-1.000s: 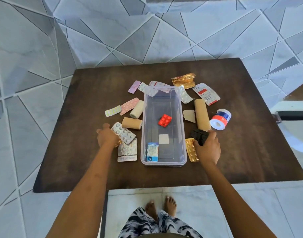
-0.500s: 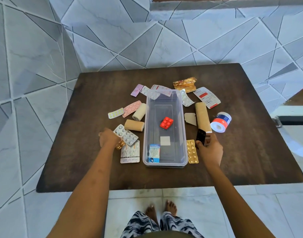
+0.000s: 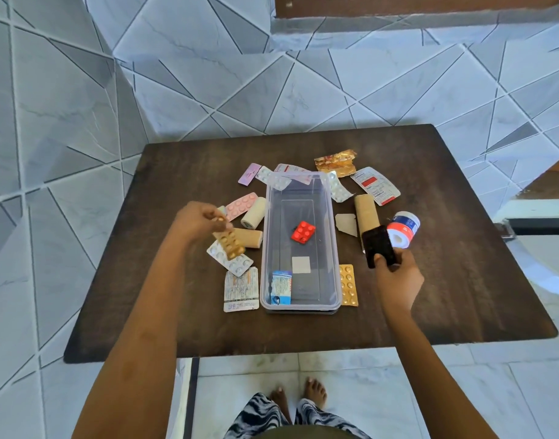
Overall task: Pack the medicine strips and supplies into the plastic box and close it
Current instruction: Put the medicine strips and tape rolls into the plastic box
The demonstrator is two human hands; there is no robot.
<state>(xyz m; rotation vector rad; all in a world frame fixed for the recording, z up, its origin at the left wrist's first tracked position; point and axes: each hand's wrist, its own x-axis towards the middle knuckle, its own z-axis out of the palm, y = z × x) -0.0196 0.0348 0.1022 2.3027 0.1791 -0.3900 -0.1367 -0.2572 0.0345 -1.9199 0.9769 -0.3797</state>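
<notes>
a person's left hand point(image 3: 197, 220) pinches a gold blister strip point(image 3: 230, 244) in its grip above the tabletop point(image 3: 462, 280), left of the open plastic box point(image 3: 300, 307); the right hand point(image 3: 397, 277) grips a black strip point(image 3: 378, 245) to the box's right. a red strip point(image 3: 303, 232) lies inside the box, other strips and bandage rolls around it.

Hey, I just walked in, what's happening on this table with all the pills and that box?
A person is packing medicine into a clear plastic box on a dark table. The left hand holds a gold pill strip up off the table, and the right hand holds a black strip. The box holds only a red pill strip, a blue sachet and a small white square. Most strips and bandage rolls lie around it.
</notes>
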